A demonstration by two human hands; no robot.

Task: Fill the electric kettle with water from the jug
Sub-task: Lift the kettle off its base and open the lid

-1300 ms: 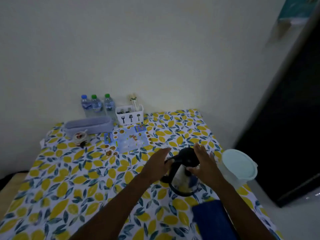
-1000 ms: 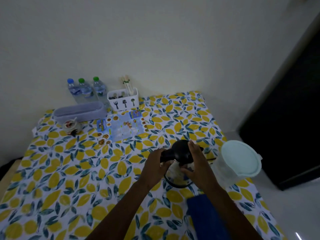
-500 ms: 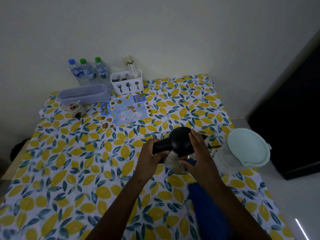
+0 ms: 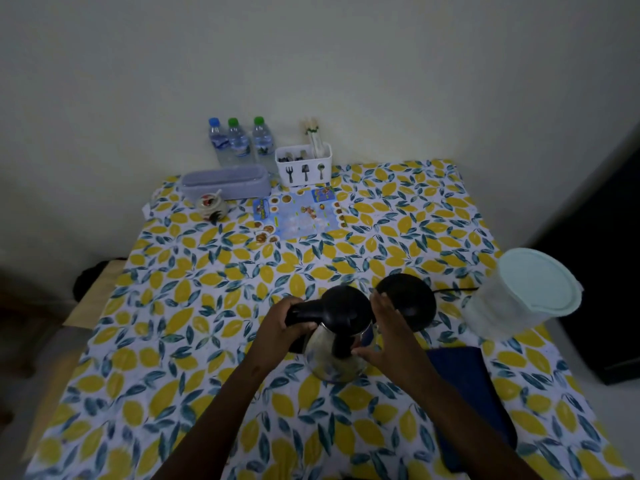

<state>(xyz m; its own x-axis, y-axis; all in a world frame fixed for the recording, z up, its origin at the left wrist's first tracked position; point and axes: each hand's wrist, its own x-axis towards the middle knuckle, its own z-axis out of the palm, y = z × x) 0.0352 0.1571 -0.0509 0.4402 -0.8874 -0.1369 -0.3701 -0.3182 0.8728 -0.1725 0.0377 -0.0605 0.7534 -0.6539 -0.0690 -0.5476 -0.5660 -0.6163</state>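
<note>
The steel electric kettle (image 4: 330, 358) with a black lid sits on the lemon-print tablecloth (image 4: 207, 306), just left of its round black base (image 4: 410, 301). My left hand (image 4: 280, 327) grips the kettle's black handle. My right hand (image 4: 388, 337) holds the kettle's right side, fingers reaching up to the lid. The clear plastic jug (image 4: 512, 306) with a pale green lid stands at the table's right edge, apart from both hands.
A dark blue cloth (image 4: 467, 403) lies near my right forearm. At the back stand three water bottles (image 4: 239, 142), a white cutlery holder (image 4: 304, 168), a grey box (image 4: 225, 183), a small jar (image 4: 209, 206) and a printed sheet (image 4: 298, 214). A cord runs from the base toward the jug.
Both hands have taken hold of the kettle and moved it left, off its black base, which now shows. The camera has tilted further down.
</note>
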